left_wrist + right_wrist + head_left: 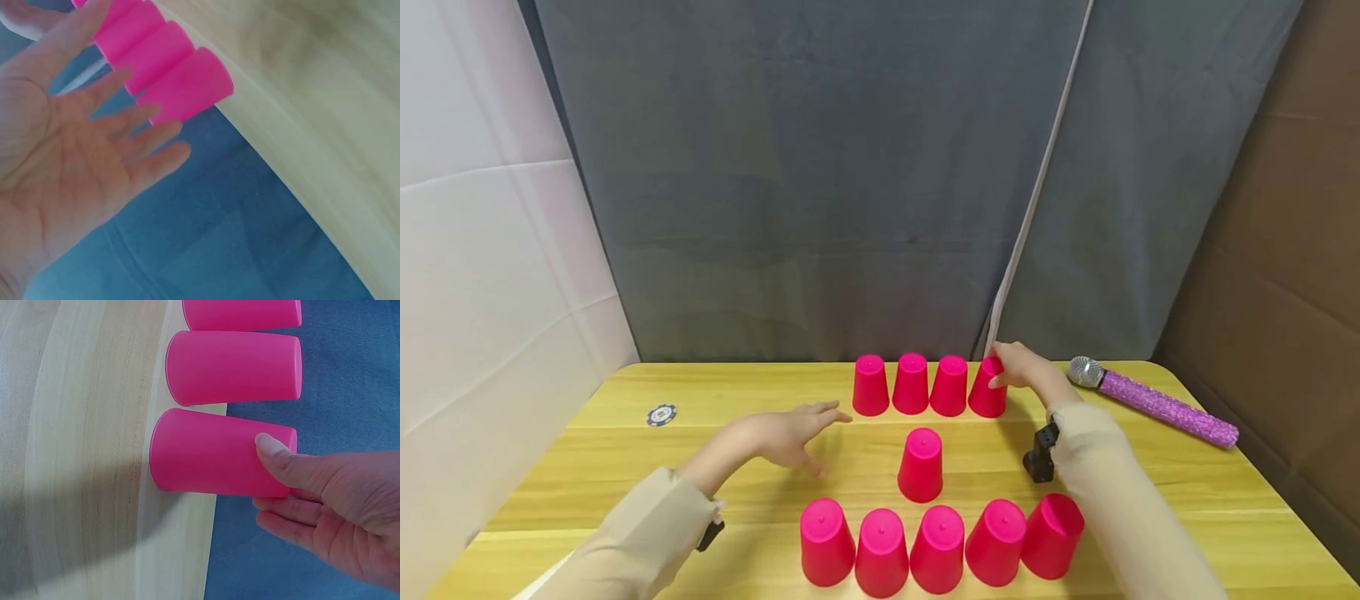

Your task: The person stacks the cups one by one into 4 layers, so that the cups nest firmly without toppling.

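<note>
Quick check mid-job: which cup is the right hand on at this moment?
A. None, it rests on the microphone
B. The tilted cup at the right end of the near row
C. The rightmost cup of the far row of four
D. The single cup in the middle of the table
C: the right hand has its thumb and fingers on the rightmost cup of the far row, while the left hand hovers open, holding nothing.

Wooden table (pixel 625 450); pink cups (pixel 920 465); microphone (pixel 1153 402); chip (pixel 661 414)
</note>
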